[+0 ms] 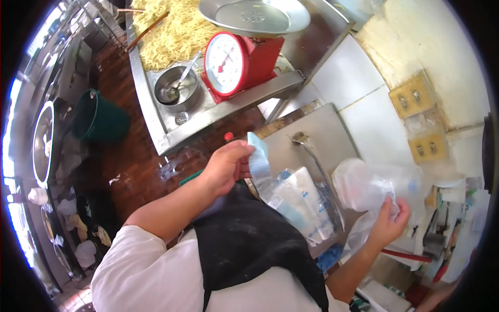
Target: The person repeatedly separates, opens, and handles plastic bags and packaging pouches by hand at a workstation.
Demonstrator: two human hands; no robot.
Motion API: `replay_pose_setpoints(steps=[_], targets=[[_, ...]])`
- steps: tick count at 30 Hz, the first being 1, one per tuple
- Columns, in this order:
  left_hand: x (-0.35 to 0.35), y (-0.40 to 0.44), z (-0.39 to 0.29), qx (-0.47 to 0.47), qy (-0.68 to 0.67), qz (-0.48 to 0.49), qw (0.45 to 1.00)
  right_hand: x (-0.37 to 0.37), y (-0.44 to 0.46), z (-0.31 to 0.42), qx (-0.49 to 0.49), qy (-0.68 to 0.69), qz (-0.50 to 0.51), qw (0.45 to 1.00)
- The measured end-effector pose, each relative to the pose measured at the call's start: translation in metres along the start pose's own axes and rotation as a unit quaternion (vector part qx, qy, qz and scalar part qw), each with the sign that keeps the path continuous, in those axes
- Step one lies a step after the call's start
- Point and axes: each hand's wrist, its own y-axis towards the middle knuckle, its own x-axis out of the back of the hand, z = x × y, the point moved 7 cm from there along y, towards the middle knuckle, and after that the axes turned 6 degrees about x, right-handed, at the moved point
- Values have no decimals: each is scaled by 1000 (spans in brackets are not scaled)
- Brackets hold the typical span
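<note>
My left hand (228, 164) is closed on the end of a pale blue plastic strip (258, 161). Its lower part hangs over several packs of plastic bags (304, 203) lying on a metal surface (312, 127). On the right, my right hand (389, 222) pinches a clear plastic bag (382, 190) between thumb and fingers. This bag looks crumpled and hangs in front of the white tiles. A bent metal bar (322, 171) lies between my two hands, beside the packs.
Ahead stands a metal table with a heap of yellow noodles (179, 31), a red scale (234, 62) with a metal pan (254, 15), and a pot (176, 88) holding a ladle. A green bucket (101, 117) stands left. Wall switches (416, 99) and cluttered utensils are right.
</note>
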Motion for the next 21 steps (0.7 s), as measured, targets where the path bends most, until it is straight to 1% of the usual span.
replay_pose_setpoints(steps=[2,5,8,11,14,17,20,21], targets=[[-1,2,3,5,0,4,1000,0,-3,-6,-37,80,-49,995],[3,2,6,13,2,7,1000,2,-3,-12,-67,77,-3,995],[6,1,5,16,10,-1,1000,8,-7,-37,-106,73,56,990],[7,1,4,13,19,-8,1000,16,-4,-42,-127,63,49,989],[6,1,3,8,13,-10,1000,19,-7,-52,-151,102,37,982],[7,2,5,7,11,4,1000,13,-7,-47,-156,77,64,983],[3,-1,2,12,10,8,1000,10,-8,-55,-160,96,67,980],[3,-1,3,13,8,6,1000,12,-7,-51,-151,82,59,983]])
